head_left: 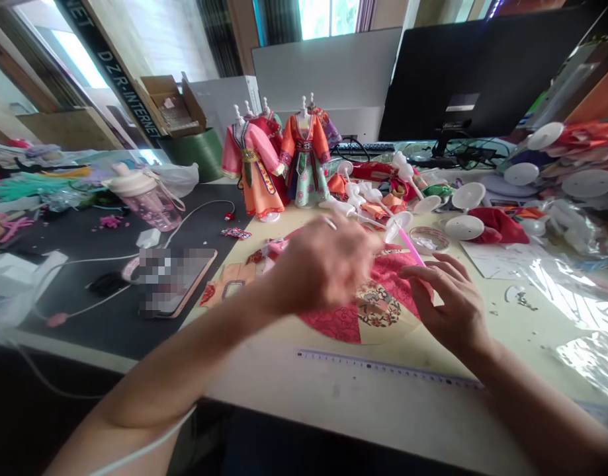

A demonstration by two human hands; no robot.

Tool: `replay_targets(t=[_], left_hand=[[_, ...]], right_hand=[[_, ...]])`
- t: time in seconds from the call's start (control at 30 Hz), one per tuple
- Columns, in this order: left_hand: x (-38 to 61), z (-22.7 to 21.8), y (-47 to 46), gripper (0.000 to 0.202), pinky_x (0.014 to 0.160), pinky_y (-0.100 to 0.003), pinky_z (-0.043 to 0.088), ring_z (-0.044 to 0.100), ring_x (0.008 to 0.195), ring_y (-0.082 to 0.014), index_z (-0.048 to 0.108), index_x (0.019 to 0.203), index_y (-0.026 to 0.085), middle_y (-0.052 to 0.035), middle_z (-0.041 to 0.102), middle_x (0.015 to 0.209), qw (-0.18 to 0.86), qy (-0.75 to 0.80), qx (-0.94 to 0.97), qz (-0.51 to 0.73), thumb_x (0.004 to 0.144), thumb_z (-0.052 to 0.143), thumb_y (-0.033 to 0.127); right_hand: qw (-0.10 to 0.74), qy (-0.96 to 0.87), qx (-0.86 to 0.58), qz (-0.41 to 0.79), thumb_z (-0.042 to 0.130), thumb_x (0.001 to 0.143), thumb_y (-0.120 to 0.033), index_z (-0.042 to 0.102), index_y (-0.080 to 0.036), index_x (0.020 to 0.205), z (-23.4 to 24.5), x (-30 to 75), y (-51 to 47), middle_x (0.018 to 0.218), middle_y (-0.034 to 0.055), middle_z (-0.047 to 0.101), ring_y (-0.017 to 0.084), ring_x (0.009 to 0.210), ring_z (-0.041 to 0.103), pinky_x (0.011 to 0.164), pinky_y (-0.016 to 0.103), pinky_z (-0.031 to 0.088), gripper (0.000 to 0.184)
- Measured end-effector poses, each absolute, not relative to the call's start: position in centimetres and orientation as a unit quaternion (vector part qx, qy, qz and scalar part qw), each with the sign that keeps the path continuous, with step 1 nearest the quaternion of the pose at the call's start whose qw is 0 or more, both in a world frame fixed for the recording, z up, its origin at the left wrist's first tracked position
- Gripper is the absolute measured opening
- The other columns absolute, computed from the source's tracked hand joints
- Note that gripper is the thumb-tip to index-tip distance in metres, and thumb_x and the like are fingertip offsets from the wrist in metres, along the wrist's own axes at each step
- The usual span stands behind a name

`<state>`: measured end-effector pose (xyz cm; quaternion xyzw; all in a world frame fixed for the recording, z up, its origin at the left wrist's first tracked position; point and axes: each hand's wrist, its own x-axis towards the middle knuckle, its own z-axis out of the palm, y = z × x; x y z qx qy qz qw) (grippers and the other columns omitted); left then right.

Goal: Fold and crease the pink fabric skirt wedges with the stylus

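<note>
Just beyond the ruler [388, 370], the red patterned cloth [333, 324] lies flat and unassembled, early stage by my judgement; left hand [323, 264] hovers over it, blurred, grip untellable; right hand [450, 297] fingers stretch together at its edge, pink stick [411, 246] at their tips, hold unclear.
</note>
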<state>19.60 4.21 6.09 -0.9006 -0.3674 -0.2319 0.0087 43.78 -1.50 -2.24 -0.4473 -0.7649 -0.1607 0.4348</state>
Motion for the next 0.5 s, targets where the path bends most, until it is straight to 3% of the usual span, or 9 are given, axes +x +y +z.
replay_targets(t=[0.07, 0.2, 0.37, 0.5], left_hand=[[17.5, 6.2, 6.6, 0.033, 0.091, -0.04, 0.044, 0.059, 0.1, -0.0215, 0.06, 0.112, 0.02, -0.0065, 0.066, 0.105, 0.018, -0.356, -0.913, -0.197, 0.091, 0.04, 0.036], [12.6, 4.2, 10.3, 0.054, 0.089, -0.041, 0.044, 0.056, 0.11, -0.0311, 0.061, 0.117, 0.025, -0.0097, 0.064, 0.114, -0.031, -0.466, -0.88, -0.084, 0.071, 0.063, 0.054], [10.4, 1.3, 11.5, 0.025, 0.079, -0.029, 0.046, 0.063, 0.091, -0.0216, 0.07, 0.095, 0.027, -0.0016, 0.071, 0.097, -0.129, -0.507, -0.843, -0.125, 0.072, 0.059, 0.027], [10.3, 0.7, 12.7, 0.024, 0.072, -0.026, 0.047, 0.065, 0.082, -0.0193, 0.072, 0.083, 0.02, -0.0024, 0.073, 0.086, -0.12, -0.555, -0.804, -0.175, 0.07, 0.052, 0.015]], right_hand=[[0.44, -0.76, -0.451, -0.156, 0.057, 0.08, -0.009, 0.059, -0.025, 0.098, -2.3, 43.9, -1.4, 0.08, 0.0002, 0.068, 0.016, 0.071, 0.062, 0.093, 0.045, 0.046, 0.025], [0.442, -0.763, -0.445, -0.157, 0.056, 0.081, -0.009, 0.059, -0.026, 0.099, -2.4, 43.8, -1.3, 0.082, 0.001, 0.069, 0.017, 0.071, 0.063, 0.092, 0.045, 0.047, 0.025], [0.359, -0.817, -0.434, -0.124, 0.055, 0.083, -0.017, 0.057, -0.024, 0.115, -3.3, 43.3, -1.0, 0.097, 0.0055, 0.071, 0.024, 0.091, 0.066, 0.093, 0.05, 0.045, 0.033], [0.272, -0.845, -0.451, -0.089, 0.053, 0.086, -0.025, 0.059, -0.023, 0.117, -4.3, 42.9, -0.9, 0.098, 0.008, 0.072, 0.026, 0.096, 0.065, 0.094, 0.053, 0.043, 0.032]])
